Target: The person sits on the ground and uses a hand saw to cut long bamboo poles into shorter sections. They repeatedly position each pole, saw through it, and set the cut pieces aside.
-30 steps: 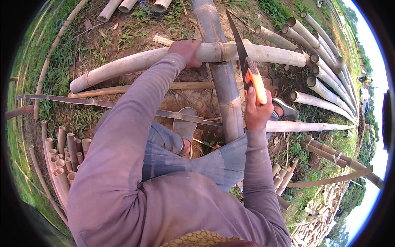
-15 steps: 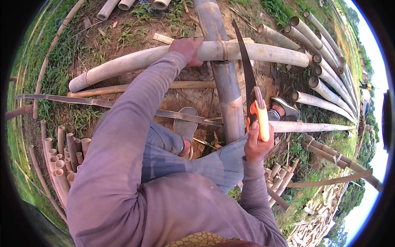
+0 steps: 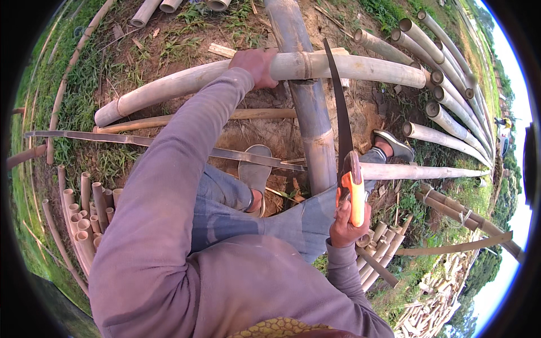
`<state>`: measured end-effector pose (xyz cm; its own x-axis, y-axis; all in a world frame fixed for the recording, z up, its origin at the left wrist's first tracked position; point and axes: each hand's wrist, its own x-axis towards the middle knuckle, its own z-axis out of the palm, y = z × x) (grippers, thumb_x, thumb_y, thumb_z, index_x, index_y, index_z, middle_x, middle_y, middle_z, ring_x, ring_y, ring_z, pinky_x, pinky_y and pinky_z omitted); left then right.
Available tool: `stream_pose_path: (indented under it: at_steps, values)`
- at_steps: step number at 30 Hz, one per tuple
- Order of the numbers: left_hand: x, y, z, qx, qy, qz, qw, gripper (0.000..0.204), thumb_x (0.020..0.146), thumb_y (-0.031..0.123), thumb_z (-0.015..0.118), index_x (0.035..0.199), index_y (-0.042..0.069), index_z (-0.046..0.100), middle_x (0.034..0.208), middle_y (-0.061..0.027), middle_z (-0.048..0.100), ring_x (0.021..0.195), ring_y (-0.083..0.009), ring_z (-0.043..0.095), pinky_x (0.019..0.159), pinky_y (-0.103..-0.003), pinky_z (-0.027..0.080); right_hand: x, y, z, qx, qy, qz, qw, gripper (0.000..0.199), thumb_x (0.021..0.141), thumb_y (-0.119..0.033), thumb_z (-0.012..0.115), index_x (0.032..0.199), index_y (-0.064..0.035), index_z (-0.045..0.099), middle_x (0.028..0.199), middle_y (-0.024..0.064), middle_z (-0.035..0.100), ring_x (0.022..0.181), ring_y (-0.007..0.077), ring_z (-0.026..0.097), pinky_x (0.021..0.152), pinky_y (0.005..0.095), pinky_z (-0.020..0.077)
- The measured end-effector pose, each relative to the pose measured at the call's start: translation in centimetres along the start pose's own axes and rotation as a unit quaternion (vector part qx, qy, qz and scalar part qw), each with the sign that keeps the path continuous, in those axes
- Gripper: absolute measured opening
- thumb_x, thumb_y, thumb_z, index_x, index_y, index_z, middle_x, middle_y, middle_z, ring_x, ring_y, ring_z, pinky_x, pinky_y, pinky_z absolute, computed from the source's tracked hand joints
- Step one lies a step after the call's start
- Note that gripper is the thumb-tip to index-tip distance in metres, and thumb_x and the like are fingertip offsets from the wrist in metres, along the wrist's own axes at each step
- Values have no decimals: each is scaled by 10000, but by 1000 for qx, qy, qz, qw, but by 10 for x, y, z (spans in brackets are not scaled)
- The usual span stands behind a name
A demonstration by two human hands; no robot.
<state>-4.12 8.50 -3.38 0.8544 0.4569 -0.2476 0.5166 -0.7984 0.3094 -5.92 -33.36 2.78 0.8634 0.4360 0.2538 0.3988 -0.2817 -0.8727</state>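
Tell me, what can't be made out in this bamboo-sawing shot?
- Saw: whether its teeth have bitten into the pole; too fine in the head view.
- Right hand: its palm, hidden behind the orange handle.
- Left hand: its fingertips, curled behind the pole.
- Left foot: its heel, covered by the trouser leg.

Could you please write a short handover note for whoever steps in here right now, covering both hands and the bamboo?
Left hand: gripping the pale bamboo pole that lies crosswise over a thicker bamboo pole.
Right hand: closed on the orange handle of a curved saw, blade laid across the pale pole just right of the left hand.
Done: no finished cut shows; the pole looks whole, though the blade hides the contact spot.
Left: the sawing itself, it seems. Cut tube bundle lies at left, with both feet close under the work.
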Motion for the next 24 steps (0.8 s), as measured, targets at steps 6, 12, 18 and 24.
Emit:
stream_pose_path:
  at_steps: [6,12,18,24]
  values:
    - [2,4,0,-3,11,12,1000,747,802,500,856,1395,137,585,1298,-146,720,1197,-350,711,1015,-478,571,181,-4,108,-103,3,-84,991,228,983,-206,799,1018,-21,670,723,93,657,614,212,637,631,358,526]
    - [-3,-5,-6,9,5,-8,1000,722,809,504,857,1378,138,604,1249,-142,747,1163,-355,729,999,-476,581,40,1,20,-61,-26,-52,996,206,1056,-121,707,1129,52,620,771,29,635,628,60,570,615,244,511]
    - [8,-3,3,2,26,5,1000,748,780,520,866,1363,142,590,1245,-140,734,1168,-353,720,994,-486,575,24,13,13,-16,2,-75,997,212,1027,-73,700,1168,85,685,938,147,750,814,187,729,758,324,576]
    - [4,1,-2,0,3,7,1000,766,764,540,867,1365,156,587,1246,-150,732,1171,-365,715,1000,-489,572,176,-6,107,-91,14,-127,988,201,990,-179,789,1046,-11,695,756,119,668,628,172,633,617,355,508]
